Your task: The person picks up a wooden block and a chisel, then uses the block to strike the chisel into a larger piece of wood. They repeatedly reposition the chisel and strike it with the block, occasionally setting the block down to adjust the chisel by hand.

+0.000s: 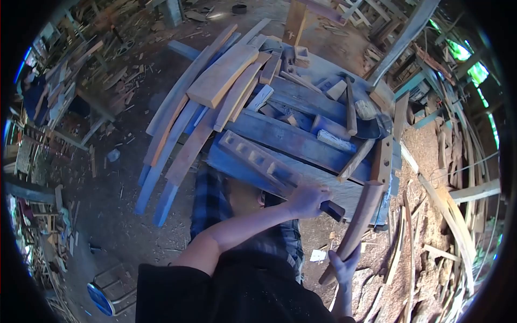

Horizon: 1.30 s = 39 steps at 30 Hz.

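My left hand (309,201) is closed around the near end of a wooden piece with several square mortises (257,159). That piece lies slantwise along the front of the workbench (344,196), and its dark end sticks out past my fingers. Lower right, my right hand (345,265) grips a thick, slightly curved wooden bar (355,226) near its lower end. The bar leans up toward the bench's right corner. Its top overlaps another wooden piece with holes (382,159) in this view.
Long boards (186,116) are stacked on the bench's left side, with a thick wood block (223,75) on top. A hammer (350,105) and several offcuts lie across the bench. Wood shavings (425,156) and slats cover the ground at right. A blue-seated stool (100,299) is lower left.
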{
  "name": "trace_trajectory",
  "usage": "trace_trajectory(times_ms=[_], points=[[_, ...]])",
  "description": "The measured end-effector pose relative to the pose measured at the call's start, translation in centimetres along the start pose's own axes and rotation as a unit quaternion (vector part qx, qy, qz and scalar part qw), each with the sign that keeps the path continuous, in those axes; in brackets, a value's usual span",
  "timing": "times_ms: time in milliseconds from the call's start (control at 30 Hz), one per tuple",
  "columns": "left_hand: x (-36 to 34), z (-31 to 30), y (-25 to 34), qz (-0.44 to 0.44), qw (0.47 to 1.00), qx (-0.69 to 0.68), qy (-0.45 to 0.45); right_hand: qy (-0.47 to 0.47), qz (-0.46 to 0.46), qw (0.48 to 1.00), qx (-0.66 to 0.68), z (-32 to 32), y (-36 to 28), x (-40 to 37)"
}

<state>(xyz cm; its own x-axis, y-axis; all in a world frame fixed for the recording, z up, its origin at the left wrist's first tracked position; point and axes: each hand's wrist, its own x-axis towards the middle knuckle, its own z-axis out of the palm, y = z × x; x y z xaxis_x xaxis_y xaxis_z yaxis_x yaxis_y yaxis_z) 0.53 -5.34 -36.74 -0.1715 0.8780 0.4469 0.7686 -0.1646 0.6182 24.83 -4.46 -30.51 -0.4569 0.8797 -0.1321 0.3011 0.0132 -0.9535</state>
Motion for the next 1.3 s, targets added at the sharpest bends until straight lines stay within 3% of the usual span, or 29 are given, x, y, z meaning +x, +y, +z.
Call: trace_trajectory(times_ms=[100, 167, 267, 367, 433, 567, 633, 700, 733, 833, 867, 900, 967, 1033, 1233, 1300], points=[[1.1, -0.1, 1.8, 0.039, 0.997, -0.061, 0.035, 0.016, -0.018, 0.999, -0.042, -0.9, 1.1, 0.3], [1.6, -1.2, 3.3, 0.039, 0.998, -0.056, 0.019, -0.003, 0.000, 0.999, -0.035, -1.2, 0.9, 0.3], [1.5, -1.7, 3.2, 0.041, 0.997, -0.056, 0.017, 0.040, -0.032, 0.998, 0.023, -0.7, 0.0, -0.2], [1.1, -1.8, 2.2, 0.029, 0.996, -0.073, 0.037, 0.014, 0.037, 0.998, 0.041, -1.1, -1.8, -1.0], [0.7, -2.0, 1.9, 0.010, 0.996, -0.077, 0.047, 0.010, 0.022, 0.999, 0.032, -1.6, -2.1, -1.1], [0.6, -1.5, 1.7, -0.009, 0.996, -0.067, 0.052, 0.025, -0.116, 0.990, 0.080, -1.6, -4.4, -0.9], [0.5, -1.4, 1.7, -0.009, 0.996, -0.063, 0.061, 0.058, -0.098, 0.987, 0.114, -0.8, -3.9, -1.3], [0.8, -1.8, 1.9, -0.009, 0.989, -0.086, 0.116, -0.008, -0.025, 0.999, -0.045, -0.2, -2.9, -0.8], [0.7, -1.5, 1.8, -0.007, 0.989, -0.089, 0.117, -0.072, -0.057, 0.977, -0.190, -0.1, -2.2, 0.5], [0.5, -0.8, 1.2, 0.002, 0.990, -0.076, 0.122, -0.022, 0.036, 0.999, -0.034, -1.4, -3.3, 0.1], [0.5, -1.0, 1.3, -0.012, 0.991, -0.083, 0.107, 0.021, -0.068, 0.997, -0.007, -1.5, -3.5, -0.3], [0.5, -1.1, 1.4, -0.024, 0.991, -0.089, 0.092, -0.013, -0.120, 0.991, 0.059, -2.2, -3.6, -0.1], [0.8, -1.2, 1.3, -0.032, 0.992, -0.086, 0.090, 0.015, -0.109, 0.982, 0.155, -0.7, -3.0, -0.8], [0.9, -1.1, 1.3, -0.039, 0.992, -0.079, 0.094, -0.093, -0.011, 0.988, -0.125, -0.8, -1.1, 0.2], [0.6, -1.9, 1.3, -0.014, 0.997, -0.060, 0.054, -0.026, -0.046, 0.998, -0.015, -1.8, -1.6, 0.6], [1.2, -2.0, 2.0, 0.026, 0.994, -0.067, 0.085, -0.004, -0.014, 0.999, 0.036, -1.3, -3.1, 0.4]])
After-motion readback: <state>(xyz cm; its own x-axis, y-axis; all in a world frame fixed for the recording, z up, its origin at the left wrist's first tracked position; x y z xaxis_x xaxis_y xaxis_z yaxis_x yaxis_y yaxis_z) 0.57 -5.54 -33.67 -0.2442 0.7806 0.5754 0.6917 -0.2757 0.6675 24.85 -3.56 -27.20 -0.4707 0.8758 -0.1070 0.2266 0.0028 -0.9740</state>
